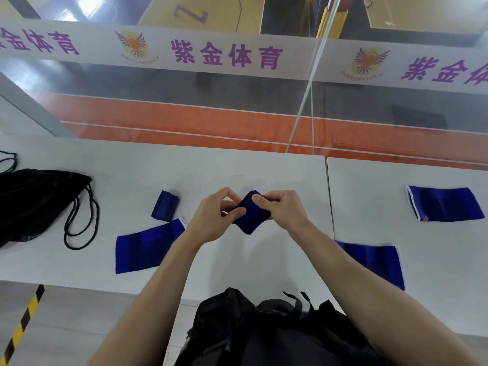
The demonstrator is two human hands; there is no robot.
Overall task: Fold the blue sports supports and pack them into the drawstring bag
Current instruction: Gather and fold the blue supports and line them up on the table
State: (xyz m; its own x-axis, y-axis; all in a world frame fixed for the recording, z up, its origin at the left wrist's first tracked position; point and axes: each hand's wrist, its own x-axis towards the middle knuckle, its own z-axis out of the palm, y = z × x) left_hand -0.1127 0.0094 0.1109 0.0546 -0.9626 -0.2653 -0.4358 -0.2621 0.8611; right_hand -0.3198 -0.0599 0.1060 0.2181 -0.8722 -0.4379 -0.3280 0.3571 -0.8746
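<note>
Both hands hold one small folded blue support point(252, 216) just above the middle of the white table point(264, 170). My left hand point(215, 217) grips its left side; my right hand point(282, 207) pinches its top right with the thumb on the cloth. A second folded blue support point(165, 206) lies to the left. Three blue supports lie flat and unfolded: one near left point(148, 247), one near right point(375, 262), one far right point(446, 204). The black drawstring bag point(34, 204) lies at the far left, its cords point(79, 223) looping out on the table.
A glass wall with a white banner point(237, 52) rises behind the table. A seam point(330, 196) splits the tabletop into two panels. A black garment or bag point(264, 334) sits at my waist below the table's front edge. Yellow-black floor tape point(23, 320) runs at lower left.
</note>
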